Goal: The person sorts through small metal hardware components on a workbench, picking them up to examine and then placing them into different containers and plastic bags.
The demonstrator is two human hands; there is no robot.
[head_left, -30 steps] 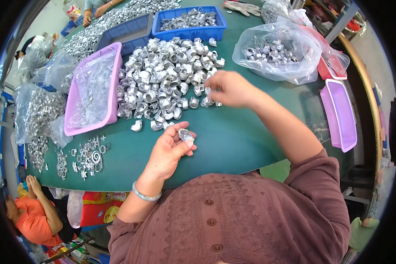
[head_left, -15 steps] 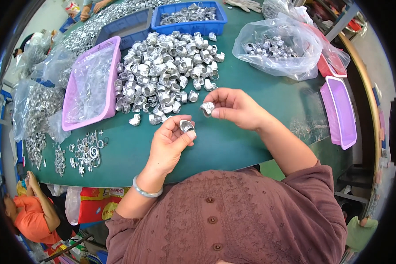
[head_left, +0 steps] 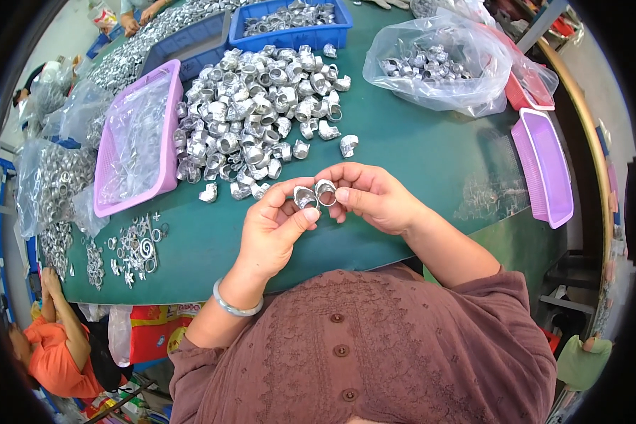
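Observation:
My left hand point(head_left: 272, 226) pinches a chunky silver-coloured ring point(head_left: 304, 197) between thumb and fingers, its opening turned up toward me. Close beside it, my right hand point(head_left: 378, 201) grips a second silver-coloured ring point(head_left: 325, 191). The two rings are side by side over the near part of the table; whether they touch I cannot tell. Beyond my hands lies a large heap of similar rings point(head_left: 251, 116). One single ring point(head_left: 348, 145) rests on the green table point(head_left: 403, 145) apart from the heap, just past my right hand.
A pink basket point(head_left: 171, 141) lined with clear plastic stands left of the heap. Behind are a blue bin point(head_left: 290, 37) of rings and a grey-blue tray point(head_left: 191, 53). At right sit a plastic bag point(head_left: 466, 85) of rings and a purple basket point(head_left: 544, 166). Small metal pieces point(head_left: 141, 247) lie left.
My right hand has come nearer and leftward, bringing its ring beside the one in my left hand. A lone ring now shows on the table where my right hand was. The view has shifted slightly.

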